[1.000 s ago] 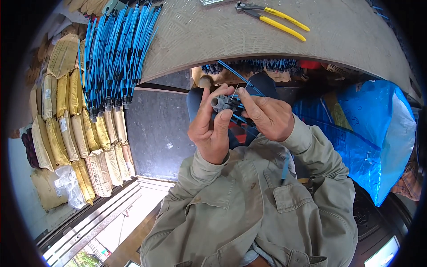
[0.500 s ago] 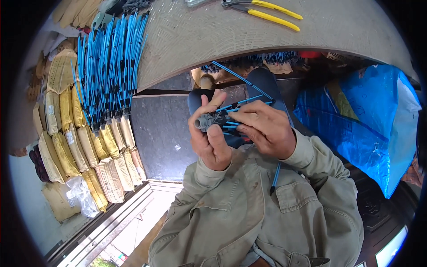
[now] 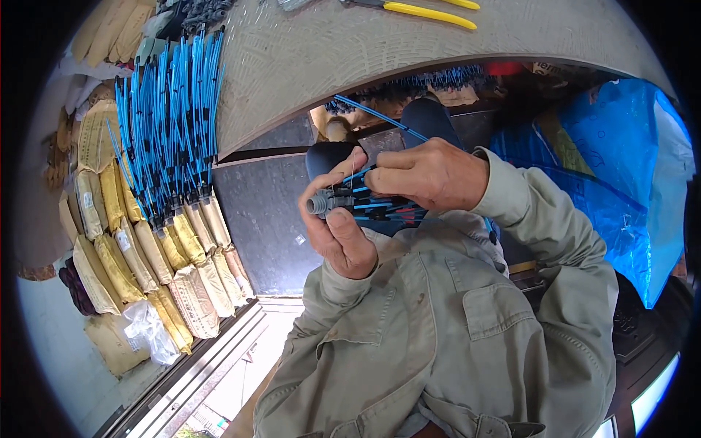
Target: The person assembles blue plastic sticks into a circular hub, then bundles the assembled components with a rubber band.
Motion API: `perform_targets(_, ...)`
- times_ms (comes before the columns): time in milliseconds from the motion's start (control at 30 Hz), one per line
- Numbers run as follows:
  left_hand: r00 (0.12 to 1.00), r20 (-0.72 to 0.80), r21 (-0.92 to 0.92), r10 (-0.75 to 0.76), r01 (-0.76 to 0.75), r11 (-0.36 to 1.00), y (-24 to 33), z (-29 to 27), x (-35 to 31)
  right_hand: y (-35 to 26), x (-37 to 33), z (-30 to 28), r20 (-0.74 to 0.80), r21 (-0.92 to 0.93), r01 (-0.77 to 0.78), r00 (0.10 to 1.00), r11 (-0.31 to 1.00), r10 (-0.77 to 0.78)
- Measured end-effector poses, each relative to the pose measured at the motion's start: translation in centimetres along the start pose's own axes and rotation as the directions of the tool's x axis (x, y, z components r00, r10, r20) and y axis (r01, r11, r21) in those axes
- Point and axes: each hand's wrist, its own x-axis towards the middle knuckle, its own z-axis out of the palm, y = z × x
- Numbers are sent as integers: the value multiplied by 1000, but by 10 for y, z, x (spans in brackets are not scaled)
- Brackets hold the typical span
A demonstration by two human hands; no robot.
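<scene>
Above my lap, my left hand [image 3: 340, 237] is closed around a grey threaded plastic fitting [image 3: 319, 204], with the thumb along its near side. Several thin blue tubes [image 3: 363, 206] with black pieces fan out from the fitting to the right. My right hand [image 3: 431, 175] reaches over them, its thumb and fingers pinched on one of the blue tubes close to the fitting. What lies between those fingertips is mostly hidden. One long blue tube [image 3: 380, 115] slants up toward the table edge from behind my right hand.
A grey table [image 3: 307, 66] curves across the top, with yellow-handled pliers [image 3: 431, 14] on it. At left, a bundle of blue-tube assemblies [image 3: 171, 124] lies over stacked brown and yellow packets [image 3: 131, 248]. A blue plastic sack [image 3: 621, 182] stands at right.
My right hand has moved up and nearer the fitting, its elbow swinging outward. The loose tube end that hung below it no longer shows there. The whole view has shifted slightly.
</scene>
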Motion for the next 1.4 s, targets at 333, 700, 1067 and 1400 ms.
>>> perform_targets(333,997,47,-161,67,-58,985,7,12,-6,-4,-9,-13,165,-4,96,982,995,-94)
perform_targets(700,986,150,-16,68,-66,998,21,16,-17,-20,-29,-21,207,201,-238,959,950,196)
perform_targets(1067,995,81,-76,56,-50,996,22,10,-23,-13,-23,-36,431,562,-542,837,625,338)
perform_targets(1400,999,-42,-165,23,-30,986,14,-15,-29,80,0,33,194,413,-444,896,796,399)
